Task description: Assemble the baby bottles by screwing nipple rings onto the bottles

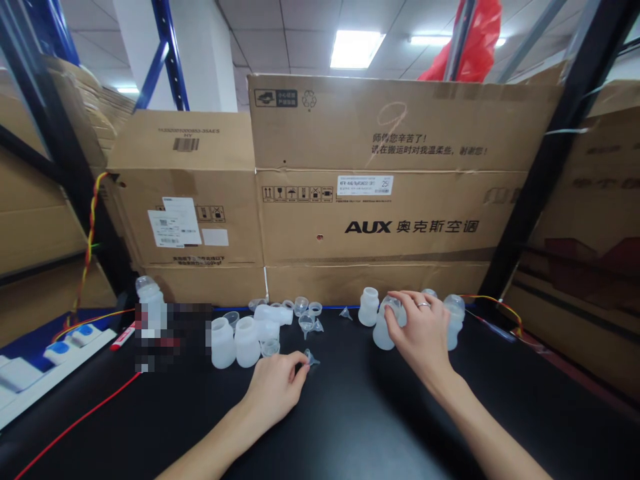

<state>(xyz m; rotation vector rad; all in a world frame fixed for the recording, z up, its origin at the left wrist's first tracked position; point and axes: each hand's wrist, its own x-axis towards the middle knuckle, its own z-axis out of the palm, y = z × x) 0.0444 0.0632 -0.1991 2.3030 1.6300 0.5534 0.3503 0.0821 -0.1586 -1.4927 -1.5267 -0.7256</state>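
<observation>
My left hand (pixel 277 383) pinches a small clear plastic funnel (pixel 312 359) between thumb and fingertips, low over the black tabletop. My right hand (pixel 423 327) is closed around the top of a translucent white bottle (pixel 383 335) with a clear cap. Just left of that bottle stands an uncapped bottle (pixel 369 308), and a capped bottle (pixel 454 321) is partly behind my right hand. Two open bottles (pixel 223 344) stand beyond my left hand. Near them are a bottle lying on its side (pixel 274 314), clear caps (pixel 301 307) and several loose funnels (pixel 306 325).
A large cardboard box panel (pixel 370 247) walls off the back of the black table (pixel 350 427). At left are a white power strip (pixel 60 367), a red marker (pixel 123 336), a red wire (pixel 85 423) and another capped bottle (pixel 152 307). A pen-like tool (pixel 495 330) lies at right.
</observation>
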